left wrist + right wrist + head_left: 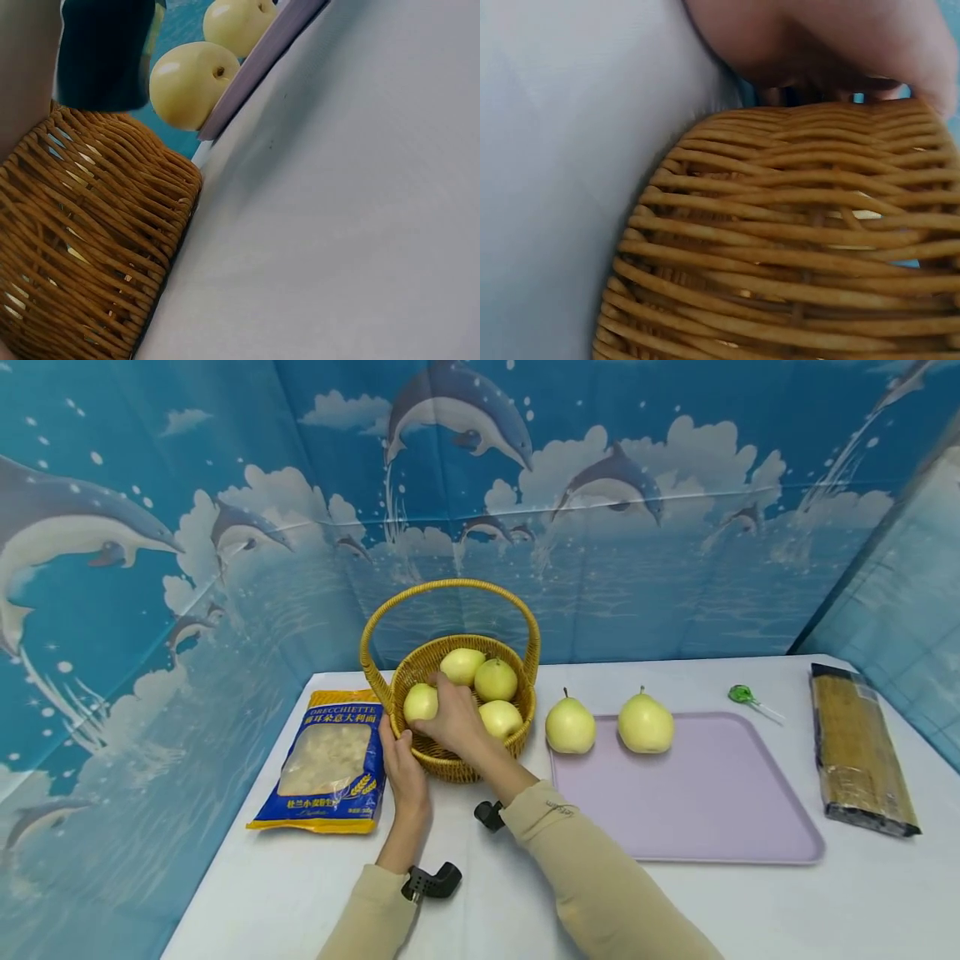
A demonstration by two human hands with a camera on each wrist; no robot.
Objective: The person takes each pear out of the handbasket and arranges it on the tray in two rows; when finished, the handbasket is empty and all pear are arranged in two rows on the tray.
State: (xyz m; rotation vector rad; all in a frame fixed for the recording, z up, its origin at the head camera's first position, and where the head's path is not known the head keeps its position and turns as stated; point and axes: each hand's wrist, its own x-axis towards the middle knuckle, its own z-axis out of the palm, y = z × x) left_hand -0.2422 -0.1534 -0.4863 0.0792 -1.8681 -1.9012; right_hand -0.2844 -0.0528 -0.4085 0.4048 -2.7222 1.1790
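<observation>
Inside the woven basket (pixel 457 768) with a tall arched handle lie several pale yellow-green pears (pixel 497 680). My right hand (pixel 459 720) reaches in and grips the pear at the left (pixel 421 702), thumb low and fingers over its far side. Against the basket's left outer side, my left hand (pixel 405 768) holds the wall near the handle's foot; the right wrist view shows this left hand (pixel 825 37) bent around the wickerwork. The left fingers are partly hidden there. To the right, two pears (pixel 571 725) (pixel 646 723) stand at the back of a lilac tray (pixel 690 802).
A blue and yellow bag of orecchiette (pixel 330 764) lies left of the basket. At the right are a green lollipop (pixel 741 694) and a long pack of brown noodles or pasta (pixel 862 747). A dolphin-print curtain (pixel 480 552) stands behind the white table (pixel 480 910).
</observation>
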